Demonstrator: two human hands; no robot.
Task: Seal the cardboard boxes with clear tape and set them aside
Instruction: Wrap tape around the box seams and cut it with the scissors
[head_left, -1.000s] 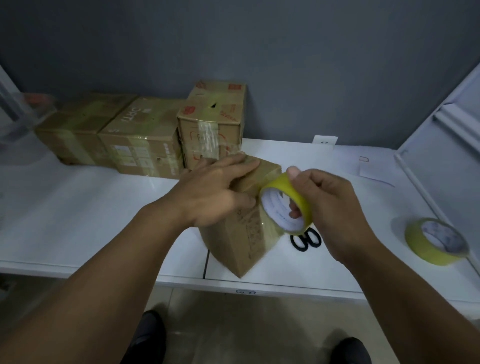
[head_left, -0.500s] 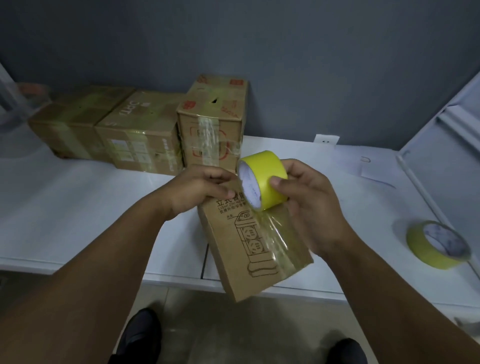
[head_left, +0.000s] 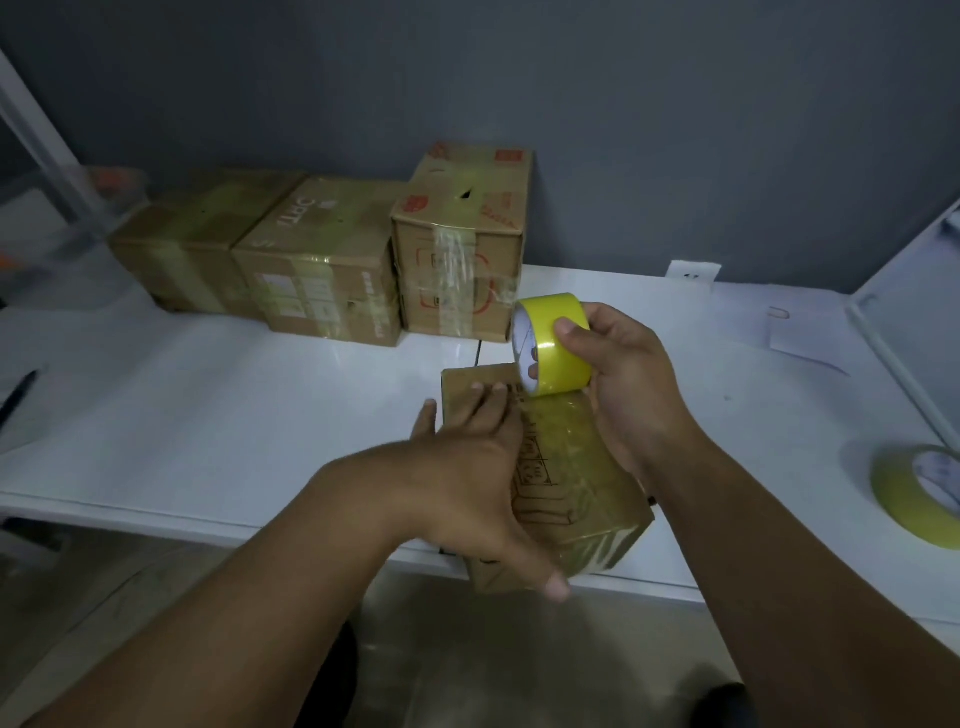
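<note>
Four cardboard boxes show: three taped boxes (head_left: 332, 260) in a row at eleven o'clock, and one small box (head_left: 571, 493) at centre on the white table (head_left: 208, 415). Two tape rolls: right hand (head_left: 628, 384) pinches one roll (head_left: 553, 345); second roll (head_left: 919, 493) lies at three o'clock. Left hand (head_left: 467, 483) presses the small box, fingers straight.

The middle brown cardboard box (head_left: 318, 260) in the row by the grey wall bears pale upside-down letters on its top that look like "OPTI", while print on the other boxes is too blurred to read.
</note>
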